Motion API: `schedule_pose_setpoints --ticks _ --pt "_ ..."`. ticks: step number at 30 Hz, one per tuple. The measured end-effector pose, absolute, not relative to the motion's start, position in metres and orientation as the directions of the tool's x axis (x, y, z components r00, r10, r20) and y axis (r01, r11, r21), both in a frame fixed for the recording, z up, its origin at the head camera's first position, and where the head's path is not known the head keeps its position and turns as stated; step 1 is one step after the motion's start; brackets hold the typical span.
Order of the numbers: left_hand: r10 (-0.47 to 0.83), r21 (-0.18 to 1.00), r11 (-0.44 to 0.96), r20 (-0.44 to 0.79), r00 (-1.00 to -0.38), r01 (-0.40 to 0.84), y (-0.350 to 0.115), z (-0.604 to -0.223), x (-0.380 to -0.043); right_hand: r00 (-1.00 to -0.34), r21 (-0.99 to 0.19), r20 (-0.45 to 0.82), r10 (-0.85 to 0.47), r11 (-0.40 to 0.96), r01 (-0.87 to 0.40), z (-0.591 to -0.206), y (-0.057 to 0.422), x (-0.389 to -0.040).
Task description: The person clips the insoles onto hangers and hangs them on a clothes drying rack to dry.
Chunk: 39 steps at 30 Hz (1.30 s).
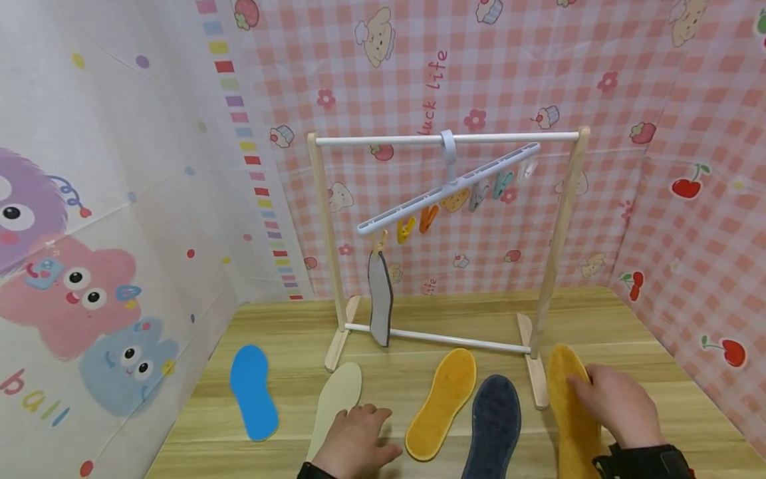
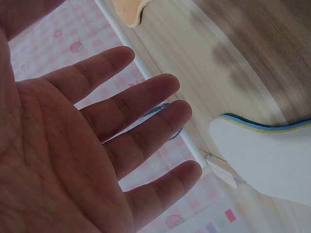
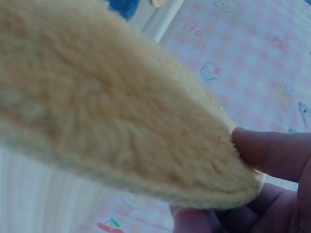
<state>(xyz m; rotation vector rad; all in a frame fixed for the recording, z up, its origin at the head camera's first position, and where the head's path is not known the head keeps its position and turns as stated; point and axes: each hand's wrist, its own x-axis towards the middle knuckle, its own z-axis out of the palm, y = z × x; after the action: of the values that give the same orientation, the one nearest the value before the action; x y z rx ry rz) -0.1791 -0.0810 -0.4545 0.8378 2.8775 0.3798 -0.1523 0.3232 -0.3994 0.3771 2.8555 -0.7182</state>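
My right hand pinches a fuzzy yellow insole near its end, thumb on one face and fingers behind. In the right wrist view the fleecy side of this insole fills much of the picture. My left hand has its fingers spread and holds nothing; it overlaps the lower part of a cream insole in the head view. Seen from the left wrist, the palm and fingers are extended, with a white insole edged in blue and yellow off to the side.
Other insoles lie on the wooden table: a blue one, a yellow one and a dark navy one. Behind stands a rack with a tilted hanger bearing several clips; a grey insole hangs from its lower end.
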Motion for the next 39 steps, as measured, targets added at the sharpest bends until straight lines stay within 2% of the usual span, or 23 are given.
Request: schedule_pose_setpoints --ticks 11,26,39 --pt "0.543 0.239 0.816 -0.005 -0.839 0.527 -0.081 -0.453 -0.179 -0.975 -0.49 -0.061 0.216 0.844 0.218 -0.384 0.313 -0.154" --pt "0.548 0.239 0.813 -0.011 -0.836 0.53 -0.075 -0.446 -0.18 -0.954 -0.504 0.19 0.233 0.857 0.109 -0.372 0.286 -0.153" --pt "0.543 0.234 0.818 -0.011 -0.839 0.526 -0.068 -0.434 -0.185 -0.96 -0.538 0.172 0.219 0.837 0.095 -0.364 0.271 -0.158"
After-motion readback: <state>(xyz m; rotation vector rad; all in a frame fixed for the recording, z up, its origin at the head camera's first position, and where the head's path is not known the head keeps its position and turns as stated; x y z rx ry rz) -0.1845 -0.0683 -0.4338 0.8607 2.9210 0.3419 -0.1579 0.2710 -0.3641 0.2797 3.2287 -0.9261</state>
